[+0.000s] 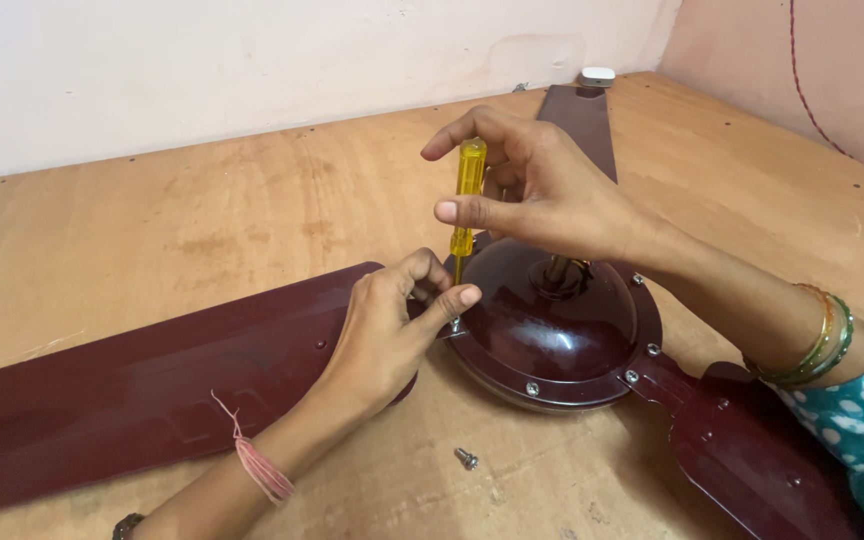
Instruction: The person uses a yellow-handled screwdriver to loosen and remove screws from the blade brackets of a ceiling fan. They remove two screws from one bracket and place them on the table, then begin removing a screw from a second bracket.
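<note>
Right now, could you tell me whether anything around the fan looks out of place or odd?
One loose screw lies by itself on the wooden table, in front of the fan's dark red motor housing, apart from the screws seated around the rim. Nothing looks spilled or damaged.

Ceiling fan [552,330] on wooden tabletop [202,220], screwdriver [468,190] upright at its hub edge, loose screw [466,458] in front

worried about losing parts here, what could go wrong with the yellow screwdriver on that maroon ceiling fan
The yellow-handled screwdriver stands upright, held only by the right hand's fingertips; its tip could slip and jab the left hand pinching right beside it, or scratch the glossy maroon fan motor housing. The loose silver screw lying on the bare wooden floor could roll away or get knocked by the left forearm.
</note>
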